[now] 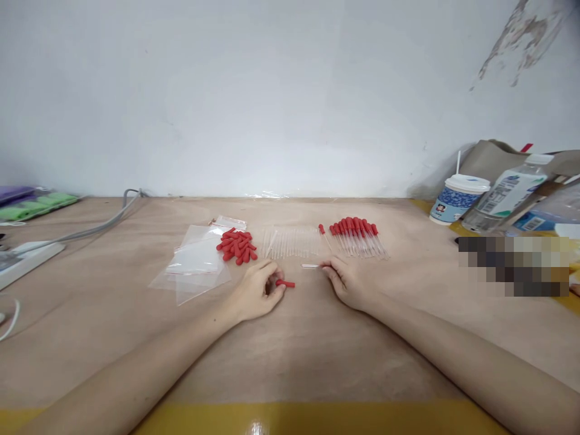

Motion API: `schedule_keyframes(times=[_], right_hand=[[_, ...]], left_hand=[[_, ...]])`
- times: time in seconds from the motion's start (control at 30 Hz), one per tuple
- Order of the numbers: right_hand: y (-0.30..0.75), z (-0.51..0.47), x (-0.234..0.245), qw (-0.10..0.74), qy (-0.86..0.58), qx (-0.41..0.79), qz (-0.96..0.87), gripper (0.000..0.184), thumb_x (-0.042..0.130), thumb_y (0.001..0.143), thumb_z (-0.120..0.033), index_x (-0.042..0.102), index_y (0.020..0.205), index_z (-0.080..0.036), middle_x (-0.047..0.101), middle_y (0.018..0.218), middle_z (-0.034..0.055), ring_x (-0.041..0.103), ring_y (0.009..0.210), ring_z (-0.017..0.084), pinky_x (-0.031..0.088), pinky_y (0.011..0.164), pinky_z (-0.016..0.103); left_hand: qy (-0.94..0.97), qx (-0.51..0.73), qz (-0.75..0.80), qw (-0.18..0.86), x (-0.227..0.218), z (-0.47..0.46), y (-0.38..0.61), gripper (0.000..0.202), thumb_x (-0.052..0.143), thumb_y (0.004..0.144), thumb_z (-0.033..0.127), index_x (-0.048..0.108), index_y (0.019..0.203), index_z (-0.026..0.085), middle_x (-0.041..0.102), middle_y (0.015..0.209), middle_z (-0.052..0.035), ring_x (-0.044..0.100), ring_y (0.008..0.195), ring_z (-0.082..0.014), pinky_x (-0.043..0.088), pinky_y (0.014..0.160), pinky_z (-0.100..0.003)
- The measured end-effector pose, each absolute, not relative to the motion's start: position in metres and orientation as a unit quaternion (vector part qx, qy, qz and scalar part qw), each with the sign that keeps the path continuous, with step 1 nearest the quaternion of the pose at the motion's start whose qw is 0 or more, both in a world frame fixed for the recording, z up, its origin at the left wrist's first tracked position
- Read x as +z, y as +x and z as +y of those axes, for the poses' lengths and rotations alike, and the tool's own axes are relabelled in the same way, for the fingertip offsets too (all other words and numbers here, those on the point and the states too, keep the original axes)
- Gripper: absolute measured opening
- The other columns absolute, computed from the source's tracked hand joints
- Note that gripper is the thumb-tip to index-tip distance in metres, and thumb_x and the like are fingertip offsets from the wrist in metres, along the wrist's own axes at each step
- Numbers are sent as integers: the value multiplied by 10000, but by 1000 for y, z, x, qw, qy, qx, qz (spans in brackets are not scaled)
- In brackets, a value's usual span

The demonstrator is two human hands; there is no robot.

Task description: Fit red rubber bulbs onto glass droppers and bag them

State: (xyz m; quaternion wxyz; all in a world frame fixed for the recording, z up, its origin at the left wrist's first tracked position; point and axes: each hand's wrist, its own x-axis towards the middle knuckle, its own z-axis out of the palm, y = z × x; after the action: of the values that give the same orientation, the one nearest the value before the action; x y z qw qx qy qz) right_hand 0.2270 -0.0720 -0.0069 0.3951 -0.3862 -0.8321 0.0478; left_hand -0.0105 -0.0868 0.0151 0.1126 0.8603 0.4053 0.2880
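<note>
My left hand [263, 290] pinches a red rubber dropper bulb [286, 284], its narrow neck pointing right. Across from it, my right hand [341, 281] holds a clear glass dropper tube [310, 266] between thumb and fingers, the free end toward the left. The two pieces are apart. Behind the hands lies a row of clear tubes [290, 243]. A heap of red bulbs [236, 244] sits beyond my left hand. Several droppers with red bulbs fitted [356, 228] lie side by side beyond my right hand, and a single dropper [322, 229] lies left of them.
Clear plastic bags [194, 266] lie flat left of the bulbs. At the right stand a lidded paper cup [457, 199] and a tilted plastic bottle [510, 193]. A grey cable [99, 226] and a white power strip [31, 263] are at the left. A wall closes the back.
</note>
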Motion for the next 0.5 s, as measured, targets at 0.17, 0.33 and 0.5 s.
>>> schedule_keyframes(times=[0.17, 0.33, 0.5], right_hand=[[225, -75, -7, 403, -392, 61, -825, 163, 374, 889, -247, 511, 954, -186, 602, 802, 52, 573, 739, 165, 467, 673, 312], [223, -80, -5, 402, -392, 73, -824, 177, 413, 888, -272, 565, 939, -196, 613, 767, 33, 567, 703, 151, 452, 657, 291], [216, -88, 0, 422, -367, 58, -827, 178, 427, 883, -247, 585, 935, -184, 592, 771, 43, 539, 698, 139, 426, 622, 264]], left_hand=[[860, 301, 395, 117, 10, -82, -6, 153, 577, 789, 265, 653, 881, 170, 576, 890, -56, 555, 747, -149, 451, 658, -272], [839, 351, 387, 151, 9, -81, -4, 154, 503, 853, 249, 637, 849, 173, 607, 830, -35, 559, 739, -141, 446, 675, -269], [785, 374, 396, 294, 9, -87, -1, 150, 443, 882, 268, 546, 895, 160, 593, 749, -12, 579, 666, -125, 470, 614, -248]])
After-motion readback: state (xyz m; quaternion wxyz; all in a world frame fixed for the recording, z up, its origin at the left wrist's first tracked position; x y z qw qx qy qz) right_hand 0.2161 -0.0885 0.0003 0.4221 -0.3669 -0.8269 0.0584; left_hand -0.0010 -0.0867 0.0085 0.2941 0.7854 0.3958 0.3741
